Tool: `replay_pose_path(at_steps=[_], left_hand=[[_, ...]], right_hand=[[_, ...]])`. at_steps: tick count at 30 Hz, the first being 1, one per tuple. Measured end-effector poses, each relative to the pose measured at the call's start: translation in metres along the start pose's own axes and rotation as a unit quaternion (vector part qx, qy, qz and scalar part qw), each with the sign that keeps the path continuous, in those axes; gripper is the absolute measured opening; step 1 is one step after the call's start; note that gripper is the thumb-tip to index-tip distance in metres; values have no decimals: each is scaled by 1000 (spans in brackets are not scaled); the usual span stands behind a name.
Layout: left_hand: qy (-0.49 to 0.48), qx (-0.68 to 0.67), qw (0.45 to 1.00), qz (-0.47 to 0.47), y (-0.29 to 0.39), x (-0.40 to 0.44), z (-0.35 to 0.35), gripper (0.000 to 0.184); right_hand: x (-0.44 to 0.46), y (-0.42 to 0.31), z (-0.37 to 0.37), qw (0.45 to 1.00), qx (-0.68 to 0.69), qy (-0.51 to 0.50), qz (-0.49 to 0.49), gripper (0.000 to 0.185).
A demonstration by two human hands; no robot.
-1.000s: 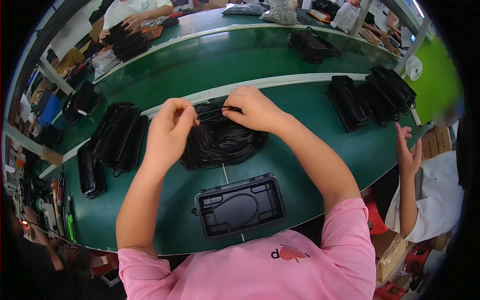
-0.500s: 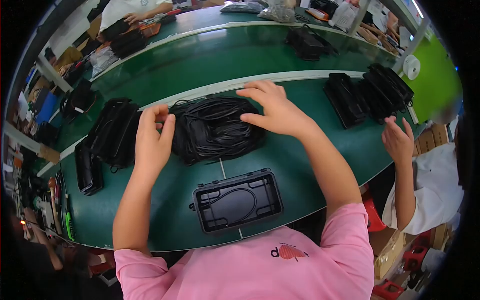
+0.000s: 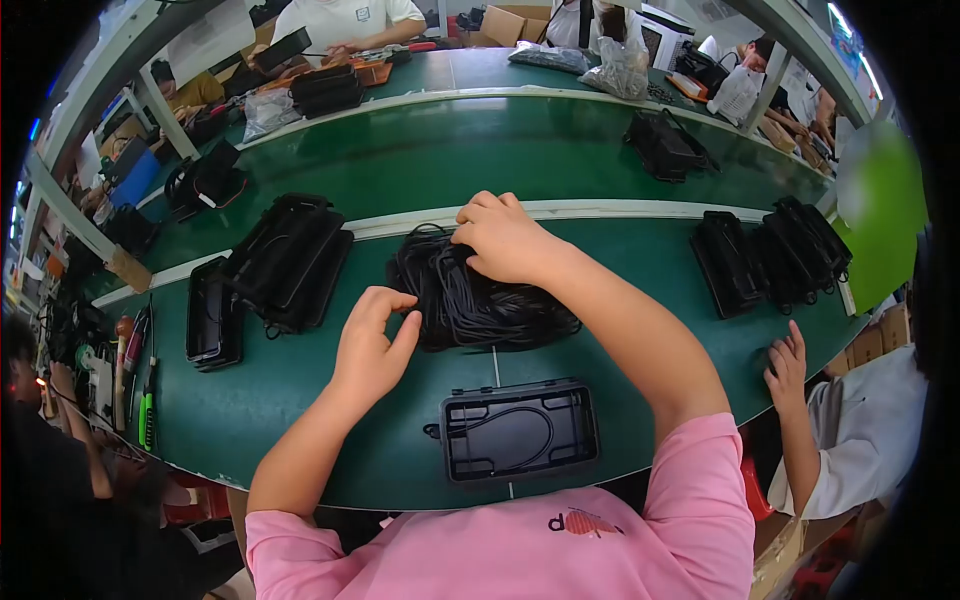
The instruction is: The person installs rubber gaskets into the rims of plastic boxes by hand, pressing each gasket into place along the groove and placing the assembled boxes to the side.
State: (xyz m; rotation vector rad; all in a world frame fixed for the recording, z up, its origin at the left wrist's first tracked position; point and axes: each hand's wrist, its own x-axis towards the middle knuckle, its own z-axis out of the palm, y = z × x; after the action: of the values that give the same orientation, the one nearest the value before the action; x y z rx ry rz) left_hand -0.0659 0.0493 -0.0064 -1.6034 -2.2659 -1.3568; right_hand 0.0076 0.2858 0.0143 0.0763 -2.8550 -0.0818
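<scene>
One head-worn camera looks forward and down, from above, across the tabletop [image 3: 600,360].

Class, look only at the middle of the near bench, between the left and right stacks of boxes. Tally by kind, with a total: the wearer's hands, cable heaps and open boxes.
Hands: 2, left hand and right hand
Cable heap: 1
Open box: 1
Total: 4

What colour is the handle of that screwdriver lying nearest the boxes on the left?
The handle is bright green, showing in the head view.
</scene>
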Motion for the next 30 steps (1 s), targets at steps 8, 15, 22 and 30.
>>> replay_pose_path(at_steps=[8,15,22,30], left_hand=[[41,-23,998,45,-15,17,10,13],[-167,-17,971,171,-7,73,38,34],[-272,81,941,184,-15,73,45,37],[-257,78,946,185,-13,73,42,33]], right_hand=[[-15,5,-13,969,185,166,-7,20],[-58,-4,-69,933,346,88,45,23],[-171,-12,-157,788,543,213,198,26],[-290,29,-234,803,340,257,418,32]])
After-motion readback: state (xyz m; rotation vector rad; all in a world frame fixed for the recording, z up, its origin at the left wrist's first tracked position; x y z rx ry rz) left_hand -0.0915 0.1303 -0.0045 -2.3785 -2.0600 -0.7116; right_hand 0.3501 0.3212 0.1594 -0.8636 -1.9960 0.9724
